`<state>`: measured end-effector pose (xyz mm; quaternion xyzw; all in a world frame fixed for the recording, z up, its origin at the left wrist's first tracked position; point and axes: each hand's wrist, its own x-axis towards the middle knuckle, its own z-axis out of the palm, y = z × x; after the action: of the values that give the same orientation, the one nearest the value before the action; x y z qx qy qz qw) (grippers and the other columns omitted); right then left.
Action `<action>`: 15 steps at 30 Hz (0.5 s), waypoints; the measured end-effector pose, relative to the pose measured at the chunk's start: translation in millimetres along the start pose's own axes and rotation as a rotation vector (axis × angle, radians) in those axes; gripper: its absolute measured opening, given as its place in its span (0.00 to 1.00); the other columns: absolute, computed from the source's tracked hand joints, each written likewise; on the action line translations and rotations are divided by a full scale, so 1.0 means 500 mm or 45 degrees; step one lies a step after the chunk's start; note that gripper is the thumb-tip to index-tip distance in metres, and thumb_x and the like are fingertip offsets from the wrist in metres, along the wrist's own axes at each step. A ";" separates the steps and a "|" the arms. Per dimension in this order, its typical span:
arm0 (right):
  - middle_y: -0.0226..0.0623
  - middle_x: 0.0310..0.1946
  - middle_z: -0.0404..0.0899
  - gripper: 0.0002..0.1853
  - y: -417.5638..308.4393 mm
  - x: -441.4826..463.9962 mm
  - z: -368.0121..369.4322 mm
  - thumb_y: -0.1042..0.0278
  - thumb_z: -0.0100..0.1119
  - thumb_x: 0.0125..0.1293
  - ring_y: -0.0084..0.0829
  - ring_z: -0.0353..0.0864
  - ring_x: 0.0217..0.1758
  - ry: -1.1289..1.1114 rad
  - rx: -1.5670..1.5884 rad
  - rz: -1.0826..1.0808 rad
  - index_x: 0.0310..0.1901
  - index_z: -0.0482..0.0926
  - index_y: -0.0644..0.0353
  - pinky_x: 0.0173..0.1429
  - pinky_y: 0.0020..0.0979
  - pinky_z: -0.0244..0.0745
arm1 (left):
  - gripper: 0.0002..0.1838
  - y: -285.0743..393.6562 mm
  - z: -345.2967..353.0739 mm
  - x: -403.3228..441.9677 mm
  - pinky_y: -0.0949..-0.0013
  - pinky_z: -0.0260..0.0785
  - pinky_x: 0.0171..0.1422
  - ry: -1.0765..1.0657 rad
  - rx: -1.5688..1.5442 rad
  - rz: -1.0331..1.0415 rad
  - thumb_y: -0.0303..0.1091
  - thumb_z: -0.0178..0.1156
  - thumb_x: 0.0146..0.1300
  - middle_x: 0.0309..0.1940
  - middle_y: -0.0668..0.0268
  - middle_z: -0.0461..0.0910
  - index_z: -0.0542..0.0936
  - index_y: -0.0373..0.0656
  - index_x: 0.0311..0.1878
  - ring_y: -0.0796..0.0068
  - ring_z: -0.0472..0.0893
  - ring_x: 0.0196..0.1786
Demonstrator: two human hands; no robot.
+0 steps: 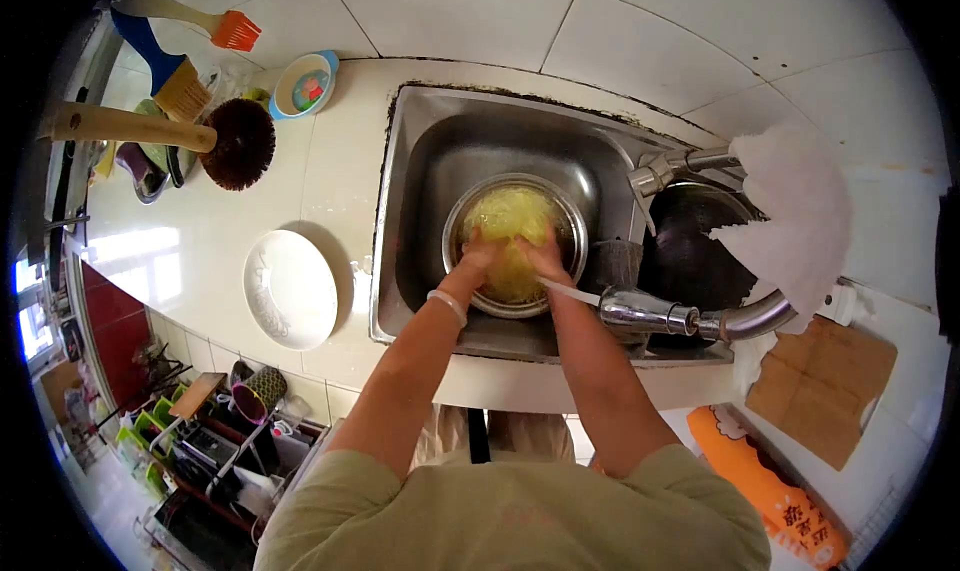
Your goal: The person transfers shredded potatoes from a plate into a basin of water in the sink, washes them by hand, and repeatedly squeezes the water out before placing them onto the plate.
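A round metal bowl (pixel 574 211) sits in the left basin of the steel sink (pixel 425 161). In it lies a wet mass of yellow shreds (pixel 510 213) that looks like shredded potato. My left hand (pixel 483 255), with a white band at the wrist, reaches into the bowl, its fingers curled into the shreds. Opposite it, my right hand (pixel 543 257) curls around the same mass from the right. The fingertips of both hands are partly hidden. The faucet spout (pixel 648 311) points toward the bowl, and a pale streak like running water leaves it beside my right wrist.
A white plate (pixel 290 289) and a small blue-rimmed bowl (pixel 304 85) stand on the counter at left. Brushes, including a round scrub brush (pixel 238 144), hang nearer the camera. A dark pan (pixel 690 256) occupies the right basin. A pinkish cloth (pixel 795 216) drapes over the faucet pipe.
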<state>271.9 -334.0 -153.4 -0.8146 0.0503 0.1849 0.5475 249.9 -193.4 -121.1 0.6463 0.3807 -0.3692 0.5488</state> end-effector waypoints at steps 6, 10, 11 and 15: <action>0.35 0.48 0.74 0.25 -0.058 -0.030 -0.029 0.69 0.62 0.56 0.29 0.74 0.49 -0.236 0.728 0.456 0.57 0.69 0.61 0.50 0.31 0.71 | 0.37 -0.026 0.000 0.025 0.55 0.65 0.58 -0.327 -0.758 0.039 0.38 0.63 0.54 0.61 0.53 0.64 0.60 0.43 0.66 0.56 0.64 0.63; 0.39 0.48 0.74 0.25 -0.091 -0.056 -0.059 0.72 0.61 0.55 0.34 0.74 0.51 -0.113 0.591 0.335 0.56 0.69 0.62 0.54 0.35 0.69 | 0.40 0.007 -0.035 -0.051 0.49 0.59 0.63 -0.107 0.164 0.649 0.32 0.66 0.48 0.63 0.50 0.61 0.60 0.45 0.66 0.49 0.62 0.64; 0.44 0.53 0.70 0.28 -0.106 -0.055 -0.072 0.72 0.61 0.54 0.39 0.70 0.56 -0.155 0.065 0.235 0.58 0.67 0.63 0.58 0.38 0.65 | 0.40 0.020 -0.037 -0.075 0.49 0.59 0.63 -0.106 0.165 0.650 0.32 0.66 0.48 0.63 0.50 0.61 0.60 0.45 0.66 0.49 0.62 0.64; 0.56 0.66 0.51 0.37 -0.178 -0.090 -0.069 0.75 0.58 0.53 0.52 0.50 0.70 -0.114 -0.877 -0.011 0.65 0.57 0.62 0.70 0.44 0.50 | 0.42 0.040 -0.009 -0.127 0.44 0.42 0.71 0.267 1.200 0.776 0.37 0.64 0.50 0.69 0.53 0.50 0.56 0.50 0.68 0.46 0.50 0.70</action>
<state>264.1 -335.4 -48.2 -0.9427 -0.0426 0.2244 0.2430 240.3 -196.4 -55.0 0.9350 0.0236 -0.2578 0.2423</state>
